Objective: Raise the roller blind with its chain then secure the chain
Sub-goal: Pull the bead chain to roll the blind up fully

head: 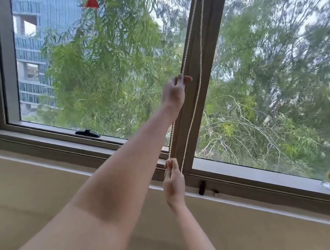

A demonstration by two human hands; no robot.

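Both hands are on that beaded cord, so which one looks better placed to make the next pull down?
Probably the left hand: it grips the chain high beside the window frame, with room to travel down. The right hand is already low at the sill.

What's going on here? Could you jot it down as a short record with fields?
setting: window with trees outside
left hand: raised, gripping the left strand of the bead chain
right hand: lower, near the sill, gripping the same strand
right strand: hanging free
blind: not in view
chain secured: not yet
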